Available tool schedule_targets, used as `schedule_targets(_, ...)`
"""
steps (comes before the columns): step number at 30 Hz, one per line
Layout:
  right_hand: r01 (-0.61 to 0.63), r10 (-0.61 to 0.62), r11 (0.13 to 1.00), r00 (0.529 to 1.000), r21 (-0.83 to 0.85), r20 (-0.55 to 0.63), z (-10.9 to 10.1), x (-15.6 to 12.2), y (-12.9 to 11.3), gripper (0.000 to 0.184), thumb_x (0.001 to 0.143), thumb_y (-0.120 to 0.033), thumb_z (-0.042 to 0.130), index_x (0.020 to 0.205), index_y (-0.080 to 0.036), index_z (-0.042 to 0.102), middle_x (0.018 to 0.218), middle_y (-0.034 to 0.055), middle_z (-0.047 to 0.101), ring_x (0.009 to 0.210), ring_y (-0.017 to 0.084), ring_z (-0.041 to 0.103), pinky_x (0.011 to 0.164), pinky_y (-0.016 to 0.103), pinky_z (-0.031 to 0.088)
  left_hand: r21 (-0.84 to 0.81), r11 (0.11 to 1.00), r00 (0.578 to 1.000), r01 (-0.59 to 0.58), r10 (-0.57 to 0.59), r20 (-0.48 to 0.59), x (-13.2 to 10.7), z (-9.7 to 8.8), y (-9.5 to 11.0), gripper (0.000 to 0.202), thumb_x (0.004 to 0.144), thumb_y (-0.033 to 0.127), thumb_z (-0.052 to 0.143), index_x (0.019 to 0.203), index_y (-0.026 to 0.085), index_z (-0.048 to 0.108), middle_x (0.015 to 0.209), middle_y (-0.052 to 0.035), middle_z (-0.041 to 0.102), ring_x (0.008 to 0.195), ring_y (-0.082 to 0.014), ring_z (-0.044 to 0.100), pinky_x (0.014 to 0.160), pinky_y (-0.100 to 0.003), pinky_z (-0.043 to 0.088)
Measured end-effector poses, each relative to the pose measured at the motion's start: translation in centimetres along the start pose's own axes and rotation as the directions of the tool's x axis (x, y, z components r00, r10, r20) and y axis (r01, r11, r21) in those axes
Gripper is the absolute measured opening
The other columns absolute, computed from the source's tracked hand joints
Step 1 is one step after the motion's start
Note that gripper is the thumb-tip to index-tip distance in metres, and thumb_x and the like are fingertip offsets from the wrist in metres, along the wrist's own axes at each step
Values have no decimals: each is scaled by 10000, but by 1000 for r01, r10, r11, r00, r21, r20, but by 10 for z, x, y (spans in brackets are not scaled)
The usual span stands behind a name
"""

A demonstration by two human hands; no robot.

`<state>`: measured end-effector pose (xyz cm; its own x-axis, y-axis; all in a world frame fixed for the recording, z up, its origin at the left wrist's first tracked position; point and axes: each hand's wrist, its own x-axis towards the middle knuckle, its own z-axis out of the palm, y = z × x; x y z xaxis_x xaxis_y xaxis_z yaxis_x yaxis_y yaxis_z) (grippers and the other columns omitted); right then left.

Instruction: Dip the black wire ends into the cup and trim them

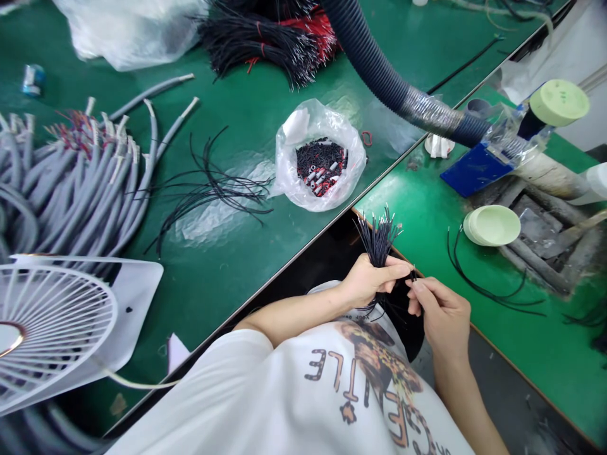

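Observation:
My left hand is closed round a bundle of thin black wires. Their bare silvery ends fan out above the fist, and the lower ends hang down by my shirt. The left thumb and a finger reach over to the right, toward the fingertips of my right hand. There the right thumb and fingers pinch a short dark wire end; its detail is too small to make out. A plastic bag of small black, red and grey sleeve-like pieces lies open beyond my hands.
Grey cables and a white fan are at left. Loose black wires lie nearby; black and red wire bundles sit farther back. A ribbed hose arches toward the right bench, where pale green cups stand.

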<state>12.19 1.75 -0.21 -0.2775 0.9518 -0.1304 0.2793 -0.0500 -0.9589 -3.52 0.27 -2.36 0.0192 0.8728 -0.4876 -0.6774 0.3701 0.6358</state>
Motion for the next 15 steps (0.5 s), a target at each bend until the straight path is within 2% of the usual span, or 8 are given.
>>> schedule_targets(6,29,-29,999,999,-15,-22,1,1,2,175,882,-265,637,739,-184,697,585,-31,549,486,77,472,483,229,366,-17,999,999,41,-40,24,-1,-2,-3,448,627,427,837,922,96,770,420,45,503,366,-16,337,408,-187,173)
schedule_targets(11,16,-15,999,1000,-51,17,0,2,1,170,888,-270,638,751,-186,694,588,-34,546,495,74,468,482,230,356,-17,1000,1000,10,-10,11,-2,0,-4,382,601,389,853,839,102,769,572,-18,641,387,-17,388,403,-189,212)
schedule_targets(15,42,-38,998,997,-55,66,-2,3,1,154,895,-258,631,777,-191,703,601,-32,550,522,78,489,506,232,376,16,1000,1000,-13,13,1,-3,2,-2,375,593,402,855,794,98,765,458,22,554,387,-28,381,413,-192,216)
